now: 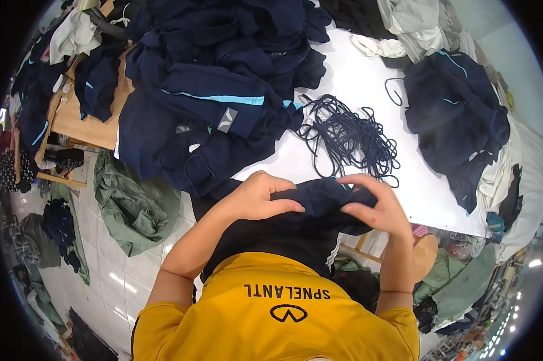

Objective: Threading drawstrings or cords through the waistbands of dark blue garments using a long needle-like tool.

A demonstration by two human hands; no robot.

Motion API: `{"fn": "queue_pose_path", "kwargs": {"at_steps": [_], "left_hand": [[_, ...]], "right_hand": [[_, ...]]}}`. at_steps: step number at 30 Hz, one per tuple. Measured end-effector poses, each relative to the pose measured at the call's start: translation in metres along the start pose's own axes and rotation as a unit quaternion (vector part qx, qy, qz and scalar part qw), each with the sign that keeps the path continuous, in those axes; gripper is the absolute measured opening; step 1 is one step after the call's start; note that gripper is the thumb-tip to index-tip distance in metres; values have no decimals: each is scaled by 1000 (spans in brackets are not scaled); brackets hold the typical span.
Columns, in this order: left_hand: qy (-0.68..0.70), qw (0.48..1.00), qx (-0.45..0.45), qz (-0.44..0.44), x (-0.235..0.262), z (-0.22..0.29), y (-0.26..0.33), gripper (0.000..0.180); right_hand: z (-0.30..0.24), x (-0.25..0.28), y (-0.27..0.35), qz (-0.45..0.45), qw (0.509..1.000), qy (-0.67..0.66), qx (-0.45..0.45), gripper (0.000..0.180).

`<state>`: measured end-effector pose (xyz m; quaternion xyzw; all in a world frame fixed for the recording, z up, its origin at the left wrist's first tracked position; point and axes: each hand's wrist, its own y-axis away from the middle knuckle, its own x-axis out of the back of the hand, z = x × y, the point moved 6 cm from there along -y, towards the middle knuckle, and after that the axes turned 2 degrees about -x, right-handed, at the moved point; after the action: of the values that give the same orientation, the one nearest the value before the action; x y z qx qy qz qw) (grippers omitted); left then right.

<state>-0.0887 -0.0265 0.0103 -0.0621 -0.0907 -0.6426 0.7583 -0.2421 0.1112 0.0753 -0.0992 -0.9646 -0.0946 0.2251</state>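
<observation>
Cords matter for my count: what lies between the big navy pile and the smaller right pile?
A tangle of navy cords on the white table, in the head view.

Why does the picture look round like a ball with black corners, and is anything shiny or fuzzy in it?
Head view: a fisheye lens bends it, so the white table edge curves and the corners go black. Head view: the light is soft and even, with pale glare on the floor tiles. Head view: both hands, left hand and right hand, and the dark garment look sharp; the rim is smeared.

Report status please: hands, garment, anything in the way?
Left hand and right hand both grip dark garment at table edge. Tangled cords just beyond, not touching.
</observation>
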Motion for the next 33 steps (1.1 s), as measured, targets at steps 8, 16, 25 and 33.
{"fn": "queue_pose_path", "kwargs": {"at_steps": [8,16,25,33], "left_hand": [[-273,953,-134,9,-9,25,-2,23],[-540,766,-203,284,125,54,25,15],[-464,713,-492,187,60,116,-43,22],[-324,911,-183,177,13,7,-35,22]], "right_hand": [[-6,-36,-11,30,999,12,27,82],[-11,14,42,94,987,-122,-52,79],[-41,12,-9,224,943,-56,241,84],[-10,36,22,216,976,11,-10,18]]}}
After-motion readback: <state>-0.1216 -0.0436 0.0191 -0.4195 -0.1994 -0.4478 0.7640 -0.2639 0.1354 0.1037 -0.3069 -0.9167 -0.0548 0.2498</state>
